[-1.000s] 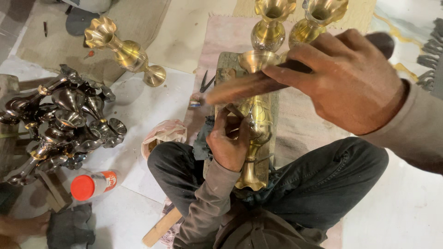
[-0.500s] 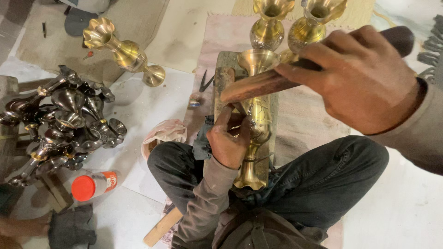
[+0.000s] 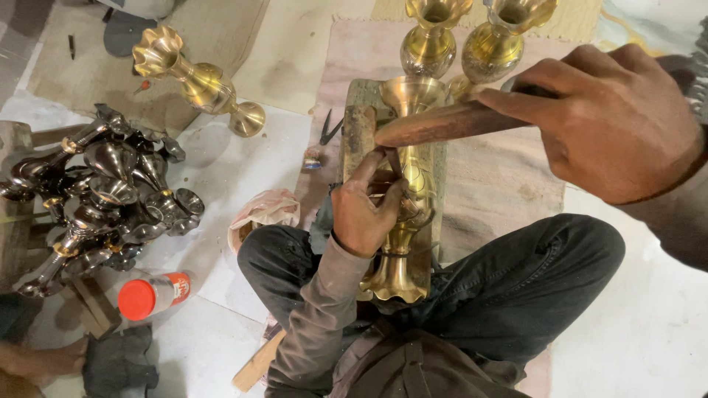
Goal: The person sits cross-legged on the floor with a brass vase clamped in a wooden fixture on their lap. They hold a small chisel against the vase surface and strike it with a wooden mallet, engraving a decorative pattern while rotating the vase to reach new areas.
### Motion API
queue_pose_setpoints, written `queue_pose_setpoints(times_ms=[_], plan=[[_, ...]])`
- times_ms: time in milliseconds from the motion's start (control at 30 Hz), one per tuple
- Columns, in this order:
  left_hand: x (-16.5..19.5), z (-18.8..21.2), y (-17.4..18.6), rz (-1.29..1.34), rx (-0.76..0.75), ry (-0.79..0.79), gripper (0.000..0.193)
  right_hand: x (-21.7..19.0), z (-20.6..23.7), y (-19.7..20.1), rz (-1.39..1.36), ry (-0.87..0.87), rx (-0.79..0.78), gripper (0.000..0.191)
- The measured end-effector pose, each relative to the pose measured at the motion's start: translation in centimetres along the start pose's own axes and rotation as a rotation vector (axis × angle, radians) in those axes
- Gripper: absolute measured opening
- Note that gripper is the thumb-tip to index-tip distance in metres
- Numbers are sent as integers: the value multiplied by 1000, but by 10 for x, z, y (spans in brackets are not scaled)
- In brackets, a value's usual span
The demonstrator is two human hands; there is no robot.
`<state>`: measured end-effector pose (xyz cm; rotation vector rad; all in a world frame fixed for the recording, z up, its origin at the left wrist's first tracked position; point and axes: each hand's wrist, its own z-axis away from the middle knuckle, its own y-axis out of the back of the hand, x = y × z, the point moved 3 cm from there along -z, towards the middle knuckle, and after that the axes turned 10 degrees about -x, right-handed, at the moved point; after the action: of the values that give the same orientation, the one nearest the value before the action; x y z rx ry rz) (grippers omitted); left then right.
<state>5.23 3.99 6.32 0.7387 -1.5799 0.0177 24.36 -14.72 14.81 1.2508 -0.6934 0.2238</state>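
A brass vase [image 3: 409, 214] lies lengthwise on a wooden block [image 3: 360, 133] between my knees. My left hand [image 3: 365, 210] rests on the vase's body, fingers pinched around a thin metal punch held against the surface. My right hand [image 3: 616, 121] is raised above it, gripping a wooden mallet [image 3: 442, 124] whose end hovers just over the punch and my left fingers. I sit cross-legged in dark trousers.
Two upright brass vases [image 3: 472, 44] stand beyond the block. Another brass vase [image 3: 195, 77] lies on its side at the upper left. A heap of dark unpolished vases [image 3: 103, 191] sits left. Nearby are an orange-capped bottle [image 3: 151, 295], small pliers [image 3: 328, 129] and a crumpled cloth [image 3: 265, 210].
The mallet in my right hand has shifted slightly down and towards the punch. My left hand stays on the vase in the same spot.
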Motion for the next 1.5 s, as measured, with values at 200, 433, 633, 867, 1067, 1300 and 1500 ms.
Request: queue_pose_setpoints(times_ms=[200,433,633,867,1067,1300,1500], plan=[[-1,-6,2,-76,-54,-81,46,-1,6,-12,-84,3,142,60],[-10,-12,-3,1,-136,40,52,-3,9,-18,-251,-6,170,58],[-10,-9,-3,-89,-108,45,53,-4,9,-19,-323,-1,161,57],[-3,-8,-3,-125,-60,-3,52,-6,12,-20,-329,-29,181,59],[-3,-7,-4,-33,-139,117,50,-7,15,-20,-353,-47,117,66],[-3,-5,-4,-68,-110,138,46,-10,16,-15,-189,-29,127,67],[-3,-5,-5,-71,-93,51,53,-10,14,-15,-219,-19,95,65]])
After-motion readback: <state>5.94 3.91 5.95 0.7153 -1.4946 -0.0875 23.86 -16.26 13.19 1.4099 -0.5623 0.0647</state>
